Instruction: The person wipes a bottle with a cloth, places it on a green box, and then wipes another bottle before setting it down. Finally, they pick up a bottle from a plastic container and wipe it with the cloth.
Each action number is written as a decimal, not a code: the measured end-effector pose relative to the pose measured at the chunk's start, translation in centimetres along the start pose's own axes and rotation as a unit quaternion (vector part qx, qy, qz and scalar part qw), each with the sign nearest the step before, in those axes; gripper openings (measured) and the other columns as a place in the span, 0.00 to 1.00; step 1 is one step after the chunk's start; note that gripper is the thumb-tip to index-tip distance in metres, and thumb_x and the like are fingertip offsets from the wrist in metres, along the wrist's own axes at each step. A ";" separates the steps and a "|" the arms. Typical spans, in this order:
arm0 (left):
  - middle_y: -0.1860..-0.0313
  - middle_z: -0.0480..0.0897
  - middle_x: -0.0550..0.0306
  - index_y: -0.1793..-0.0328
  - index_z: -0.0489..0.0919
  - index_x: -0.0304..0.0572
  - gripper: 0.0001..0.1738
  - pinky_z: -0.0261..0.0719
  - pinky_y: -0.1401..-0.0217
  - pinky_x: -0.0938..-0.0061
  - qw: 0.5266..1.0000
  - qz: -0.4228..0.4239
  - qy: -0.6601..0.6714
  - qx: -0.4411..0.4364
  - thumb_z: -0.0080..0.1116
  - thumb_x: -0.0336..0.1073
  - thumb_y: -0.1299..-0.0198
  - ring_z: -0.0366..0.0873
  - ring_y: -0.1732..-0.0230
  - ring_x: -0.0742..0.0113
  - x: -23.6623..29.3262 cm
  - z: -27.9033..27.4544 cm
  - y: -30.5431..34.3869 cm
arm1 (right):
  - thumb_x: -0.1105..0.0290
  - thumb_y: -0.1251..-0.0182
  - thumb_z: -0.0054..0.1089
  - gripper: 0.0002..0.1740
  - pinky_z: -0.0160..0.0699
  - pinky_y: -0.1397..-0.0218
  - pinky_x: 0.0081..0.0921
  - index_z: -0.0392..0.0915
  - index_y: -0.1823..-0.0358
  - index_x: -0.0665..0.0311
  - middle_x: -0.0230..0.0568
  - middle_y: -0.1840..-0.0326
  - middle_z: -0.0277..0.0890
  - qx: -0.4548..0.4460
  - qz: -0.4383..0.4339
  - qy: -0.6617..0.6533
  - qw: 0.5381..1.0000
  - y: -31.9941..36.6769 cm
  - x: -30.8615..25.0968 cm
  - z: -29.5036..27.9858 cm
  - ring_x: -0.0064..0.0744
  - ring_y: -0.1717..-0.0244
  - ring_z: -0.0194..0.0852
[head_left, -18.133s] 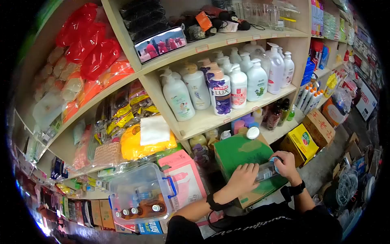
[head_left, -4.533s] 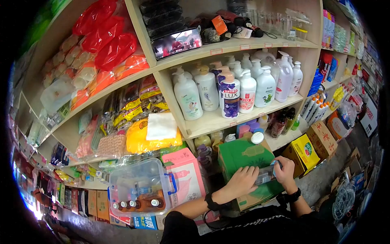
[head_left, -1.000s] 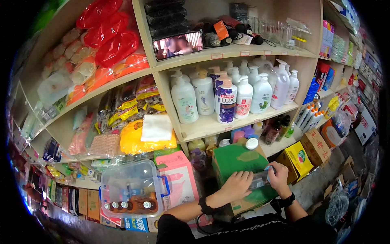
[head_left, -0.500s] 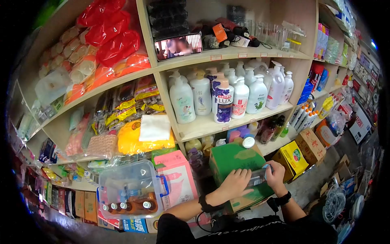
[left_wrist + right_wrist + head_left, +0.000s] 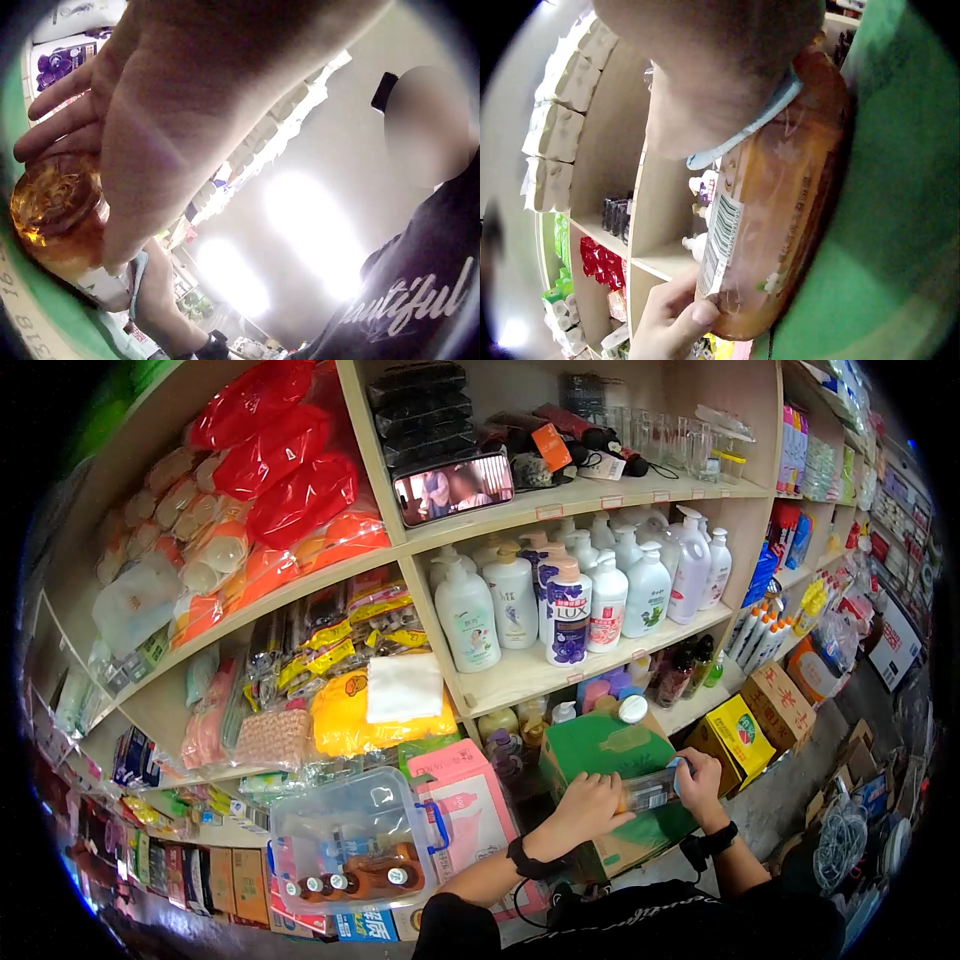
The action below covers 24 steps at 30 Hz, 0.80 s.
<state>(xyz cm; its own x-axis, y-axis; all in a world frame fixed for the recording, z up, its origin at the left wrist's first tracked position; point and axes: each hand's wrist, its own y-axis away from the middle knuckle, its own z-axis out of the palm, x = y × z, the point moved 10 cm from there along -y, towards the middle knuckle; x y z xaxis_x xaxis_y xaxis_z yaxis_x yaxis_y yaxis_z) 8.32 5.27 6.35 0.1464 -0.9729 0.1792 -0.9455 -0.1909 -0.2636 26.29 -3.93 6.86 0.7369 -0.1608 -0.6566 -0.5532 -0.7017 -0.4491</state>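
Observation:
An amber see-through bottle (image 5: pixel 650 793) with a printed label lies on its side on a green carton (image 5: pixel 590 745). My left hand (image 5: pixel 588 807) holds the base end, its thumb and fingers around the bottle (image 5: pixel 780 202) in the right wrist view. Pinched in my right hand (image 5: pixel 700 782) is a light blue cloth (image 5: pixel 682 775), pressed against the bottle's other end. The same cloth (image 5: pixel 750 133) shows between right hand and bottle. In the left wrist view some left fingers (image 5: pixel 64 124) extend past the round base (image 5: pixel 56 196).
A white cap (image 5: pixel 632 709) is at the carton's back edge. To the left, a clear bin (image 5: pixel 350 800) holds several amber bottles beside a pink box (image 5: pixel 465 800). Pump bottles (image 5: pixel 570 615) fill the shelf ahead; a yellow box (image 5: pixel 738 735) stands right.
The head view has shifted slightly. My left hand has moved toward the bottle's base end, and more of the bottle shows between the hands. The right hand still has the cloth on it.

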 end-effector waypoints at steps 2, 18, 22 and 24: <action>0.56 0.89 0.38 0.36 0.80 0.21 0.45 0.82 0.46 0.62 1.000 -0.006 0.016 -0.022 0.65 0.65 0.34 0.88 0.52 0.51 0.1 0.0 0.0 | 0.68 0.36 0.59 0.09 0.81 0.59 0.43 0.86 0.64 0.64 0.52 0.70 0.83 0.010 -0.006 0.016 1.000 0.3 0.5 0.0 0.56 0.66 0.85; 0.64 0.88 0.46 0.35 0.81 0.23 0.47 0.83 0.51 0.64 0.999 0.012 -0.031 0.002 0.73 0.63 0.44 0.89 0.59 0.53 0.1 -0.5 0.9 | 0.67 0.35 0.58 0.10 0.81 0.56 0.44 0.86 0.64 0.64 0.52 0.69 0.83 0.048 -0.014 0.009 0.999 0.9 0.4 -0.4 0.56 0.64 0.84; 0.64 0.89 0.46 0.35 0.80 0.23 0.47 0.83 0.50 0.65 0.999 0.010 -0.042 0.003 0.73 0.63 0.45 0.89 0.59 0.54 0.5 -0.7 0.8 | 0.66 0.35 0.59 0.10 0.81 0.56 0.45 0.86 0.63 0.64 0.51 0.70 0.83 0.038 0.013 0.012 0.999 0.9 0.5 -0.5 0.56 0.65 0.84; 0.64 0.89 0.47 0.34 0.80 0.23 0.48 0.83 0.50 0.65 0.999 -0.007 -0.039 -0.013 0.73 0.63 0.44 0.89 0.59 0.54 0.4 -0.8 0.7 | 0.66 0.36 0.59 0.10 0.81 0.56 0.45 0.86 0.63 0.64 0.51 0.71 0.83 0.035 0.015 0.019 0.999 1.0 0.6 -0.6 0.56 0.65 0.84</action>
<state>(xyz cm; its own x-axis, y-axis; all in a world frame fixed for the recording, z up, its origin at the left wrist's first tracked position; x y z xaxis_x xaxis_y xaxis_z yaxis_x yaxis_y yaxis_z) 7.49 4.87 6.99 0.1803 -0.9777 0.1080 -0.9505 -0.2015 -0.2367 26.40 -5.16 6.35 0.7338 -0.2080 -0.6468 -0.5993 -0.6467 -0.4719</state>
